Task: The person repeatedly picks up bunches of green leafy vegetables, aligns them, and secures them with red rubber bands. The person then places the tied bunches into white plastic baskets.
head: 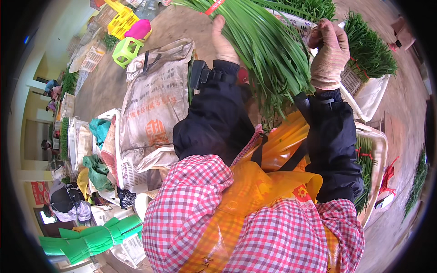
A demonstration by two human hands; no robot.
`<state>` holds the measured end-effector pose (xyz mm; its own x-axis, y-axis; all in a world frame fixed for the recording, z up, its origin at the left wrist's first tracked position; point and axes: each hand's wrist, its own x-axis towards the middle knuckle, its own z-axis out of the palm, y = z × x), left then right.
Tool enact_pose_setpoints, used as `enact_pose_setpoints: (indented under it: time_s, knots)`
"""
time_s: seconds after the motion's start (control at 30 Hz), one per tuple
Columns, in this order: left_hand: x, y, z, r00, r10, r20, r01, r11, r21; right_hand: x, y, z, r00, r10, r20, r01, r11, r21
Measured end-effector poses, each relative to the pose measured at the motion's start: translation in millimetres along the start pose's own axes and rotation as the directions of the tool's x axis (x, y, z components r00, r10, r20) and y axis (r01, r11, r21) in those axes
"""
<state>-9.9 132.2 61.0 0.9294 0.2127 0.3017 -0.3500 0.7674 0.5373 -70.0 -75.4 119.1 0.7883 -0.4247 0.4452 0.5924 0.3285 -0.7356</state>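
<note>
My left hand [223, 42] grips a large bunch of long, flat green leaves, likely Chinese chives [266, 41]. Its thumb lies across the near side, just below a red band [215, 6] around the bunch. The leaf ends fan out and droop towards my lap. To the right of the leaves is my right hand [328, 54], in a striped knitted glove, with its fingers curled in. Whether it pinches a leaf there cannot be made out. An orange plastic apron [252, 191] covers my front over pink checked cloth.
A large printed woven sack [153, 99] stands to my left, beside white plastic crates [117, 143]. Tied green bunches [370, 51] fill crates on the right. A lime stool [127, 51], a yellow plastic chair [123, 22] and a green roll [95, 239] lie further out. People [53, 90] are far left.
</note>
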Motion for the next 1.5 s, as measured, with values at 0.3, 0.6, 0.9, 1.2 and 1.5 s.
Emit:
enact_pose_setpoints:
  time_s: [0.3,0.6,0.9,1.2,1.5]
  knots:
    - [-5.2,-10.8,-1.0,0.994,-0.005,-0.107,-0.003,0.997,-0.072,-1.0,-32.4,-53.9,0.747,-0.101,0.657,-0.159,0.932,0.325]
    - [2.2,6.1,-3.9,0.974,0.214,-0.074,-0.212,0.977,0.037,-51.2,-38.5,-51.8,0.563,0.489,0.666,-0.245,0.868,-0.431]
    - [10.9,8.3,-7.3,0.941,0.331,-0.062,-0.323,0.939,0.12,-53.0,10.8,-18.6,0.69,0.616,0.38,-0.401,0.762,-0.509]
    - [-4.5,5.0,7.4,0.978,0.198,-0.071,-0.197,0.98,0.025,-47.2,26.8,-3.0,0.744,0.551,0.378,-0.295,0.778,-0.555]
    - [-11.2,2.8,13.2,0.975,0.195,-0.104,-0.193,0.981,0.033,-38.7,22.1,14.7,0.692,0.613,0.382,-0.432,0.775,-0.461]
